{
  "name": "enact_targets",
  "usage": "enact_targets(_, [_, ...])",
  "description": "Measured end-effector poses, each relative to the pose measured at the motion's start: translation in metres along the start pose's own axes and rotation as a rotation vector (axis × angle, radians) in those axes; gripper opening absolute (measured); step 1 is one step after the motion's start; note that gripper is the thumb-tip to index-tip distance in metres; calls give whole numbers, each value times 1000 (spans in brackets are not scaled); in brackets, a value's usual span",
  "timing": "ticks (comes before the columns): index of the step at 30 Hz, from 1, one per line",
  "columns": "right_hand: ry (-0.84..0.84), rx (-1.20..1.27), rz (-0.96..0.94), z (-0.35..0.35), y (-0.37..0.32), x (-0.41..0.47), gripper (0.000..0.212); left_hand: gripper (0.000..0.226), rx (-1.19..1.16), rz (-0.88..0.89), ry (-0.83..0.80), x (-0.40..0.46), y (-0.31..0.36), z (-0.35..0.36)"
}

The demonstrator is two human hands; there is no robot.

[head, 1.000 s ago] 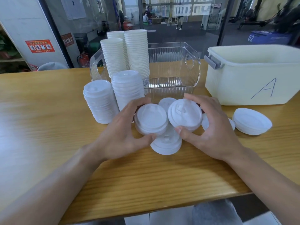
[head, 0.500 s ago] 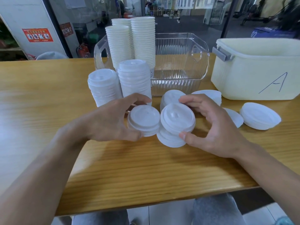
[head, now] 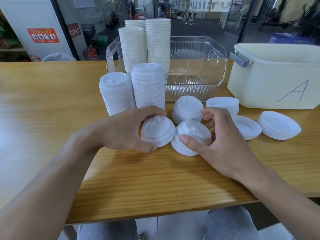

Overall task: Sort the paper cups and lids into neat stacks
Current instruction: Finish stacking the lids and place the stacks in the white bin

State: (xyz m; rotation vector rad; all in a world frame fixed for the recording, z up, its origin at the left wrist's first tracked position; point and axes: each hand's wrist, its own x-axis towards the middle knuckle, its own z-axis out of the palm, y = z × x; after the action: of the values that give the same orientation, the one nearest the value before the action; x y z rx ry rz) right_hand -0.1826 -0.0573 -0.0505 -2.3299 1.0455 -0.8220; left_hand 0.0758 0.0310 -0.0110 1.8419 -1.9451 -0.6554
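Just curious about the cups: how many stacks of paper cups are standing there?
3, all in the clear bin at its left end: a shorter front-left stack, a taller right stack, and a third peeking out behind them. More may be hidden.

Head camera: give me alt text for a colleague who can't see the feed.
A person's left hand and right hand each grip a small stack of white plastic cup lids over a wooden table. Behind stand two taller lid stacks and white paper cups in a clear plastic bin.
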Motion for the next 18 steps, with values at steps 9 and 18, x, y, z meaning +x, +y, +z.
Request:
enact_targets(9, [-79, 165, -37, -6, 1, 2, 72, 91, 7, -37, -4, 1, -2, -1])
enact_targets(18, [-178, 127, -125, -3, 8, 3, 67, 90, 17, -43, -33, 2, -9, -4])
